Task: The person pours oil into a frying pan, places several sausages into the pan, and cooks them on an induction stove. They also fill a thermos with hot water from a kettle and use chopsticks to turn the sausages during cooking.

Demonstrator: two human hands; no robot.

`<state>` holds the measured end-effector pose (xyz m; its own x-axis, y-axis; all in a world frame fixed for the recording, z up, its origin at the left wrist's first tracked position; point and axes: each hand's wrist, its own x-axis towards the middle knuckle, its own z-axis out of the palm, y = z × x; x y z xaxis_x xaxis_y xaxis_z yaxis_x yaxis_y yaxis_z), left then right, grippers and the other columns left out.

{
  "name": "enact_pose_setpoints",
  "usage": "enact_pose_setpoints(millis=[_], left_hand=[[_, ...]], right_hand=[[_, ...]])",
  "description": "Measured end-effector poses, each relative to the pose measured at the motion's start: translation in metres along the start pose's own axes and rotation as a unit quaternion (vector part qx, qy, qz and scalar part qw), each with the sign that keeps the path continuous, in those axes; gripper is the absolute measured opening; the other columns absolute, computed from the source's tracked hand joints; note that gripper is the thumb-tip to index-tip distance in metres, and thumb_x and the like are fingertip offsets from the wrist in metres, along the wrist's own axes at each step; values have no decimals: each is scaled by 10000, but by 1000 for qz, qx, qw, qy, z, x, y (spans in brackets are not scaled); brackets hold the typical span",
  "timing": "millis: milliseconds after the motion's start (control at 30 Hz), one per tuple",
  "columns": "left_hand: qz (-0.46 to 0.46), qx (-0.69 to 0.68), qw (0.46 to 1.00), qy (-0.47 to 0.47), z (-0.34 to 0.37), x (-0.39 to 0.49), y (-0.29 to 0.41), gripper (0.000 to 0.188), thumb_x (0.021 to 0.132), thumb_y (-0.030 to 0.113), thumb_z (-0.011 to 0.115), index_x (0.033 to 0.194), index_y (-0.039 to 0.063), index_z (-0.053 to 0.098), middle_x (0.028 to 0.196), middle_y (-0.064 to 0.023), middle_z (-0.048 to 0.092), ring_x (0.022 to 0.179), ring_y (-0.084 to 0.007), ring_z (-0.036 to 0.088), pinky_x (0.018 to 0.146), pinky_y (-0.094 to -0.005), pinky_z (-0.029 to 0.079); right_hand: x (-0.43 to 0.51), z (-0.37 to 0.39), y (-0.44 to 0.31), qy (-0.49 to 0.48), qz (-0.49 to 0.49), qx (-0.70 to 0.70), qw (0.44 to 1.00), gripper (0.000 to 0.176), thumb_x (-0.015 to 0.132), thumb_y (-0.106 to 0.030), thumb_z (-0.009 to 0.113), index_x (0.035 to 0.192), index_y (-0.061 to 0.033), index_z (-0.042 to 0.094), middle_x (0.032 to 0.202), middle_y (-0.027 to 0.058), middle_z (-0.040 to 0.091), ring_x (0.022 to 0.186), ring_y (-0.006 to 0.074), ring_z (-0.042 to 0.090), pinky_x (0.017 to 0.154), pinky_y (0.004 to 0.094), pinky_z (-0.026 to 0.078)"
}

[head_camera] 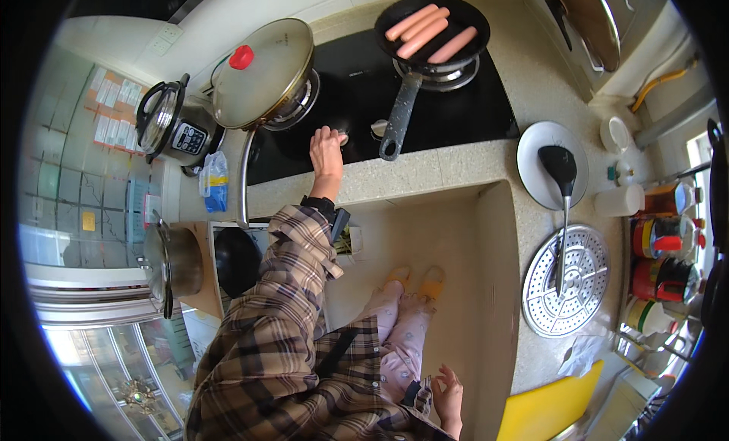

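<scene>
My left hand (326,147) reaches to the front of the black gas hob (342,82), its fingers around the left control knob (345,138). Another control knob (378,128) sits to the right, partly behind the speckled handle (402,113) of a black frying pan (483,20). Several pink sausages (422,37) lie in that pan on the right burner (455,76). On the left burner (302,107) is a wok with a glass lid (267,70) and a red lid knob (241,57). My right hand (448,396) hangs low beside my legs, holding nothing, fingers apart.
A black-headed spatula (558,162) rests across a white plate (532,139) and a perforated steel steamer plate (592,270) on the right counter. Seasoning bottles (655,236) and a yellow board (549,404) are nearby. An electric pressure cooker (188,138) and a steel pot (185,261) stand left.
</scene>
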<state>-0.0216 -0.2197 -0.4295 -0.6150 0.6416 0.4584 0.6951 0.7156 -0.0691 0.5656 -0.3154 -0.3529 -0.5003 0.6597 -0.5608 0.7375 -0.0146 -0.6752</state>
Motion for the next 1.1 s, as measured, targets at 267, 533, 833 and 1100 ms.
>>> enact_pose_setpoints(millis=[267, 533, 833, 1100], left_hand=[[28, 28, 999, 24, 4, -1, 2, 214, 838, 212, 611, 719, 34, 596, 778, -87, 522, 804, -263, 534, 720, -384, 447], [25, 40, 998, 38, 5, -1, 6, 256, 873, 238, 577, 758, 15, 629, 766, -112, 520, 783, -290, 537, 719, -405, 446], [20, 58, 998, 19, 5, 0, 7, 246, 865, 230, 589, 744, 20, 634, 776, -106, 537, 796, -278, 548, 731, -393, 452], [9, 43, 999, 15, 7, 1, 5, 275, 868, 247, 588, 733, 12, 635, 766, -115, 540, 782, -288, 552, 721, -405, 454]], right_hand=[[-10, 35, 24, -13, 61, -1, 998, 382, 787, -105, 648, 1144, -7, 551, 980, 175, 644, 887, 317, 639, 756, 411, 506], [-14, 34, 39, -32, 102, 10, 994, 375, 788, -92, 646, 1142, 0, 564, 994, 187, 643, 892, 320, 641, 765, 406, 507], [-11, 29, 50, -35, 102, 10, 994, 357, 785, -89, 643, 1127, -9, 576, 962, 190, 648, 892, 337, 633, 767, 412, 505], [-8, 20, 53, -36, 101, 8, 994, 357, 786, -90, 641, 1128, -10, 578, 960, 189, 651, 894, 341, 635, 773, 415, 505]])
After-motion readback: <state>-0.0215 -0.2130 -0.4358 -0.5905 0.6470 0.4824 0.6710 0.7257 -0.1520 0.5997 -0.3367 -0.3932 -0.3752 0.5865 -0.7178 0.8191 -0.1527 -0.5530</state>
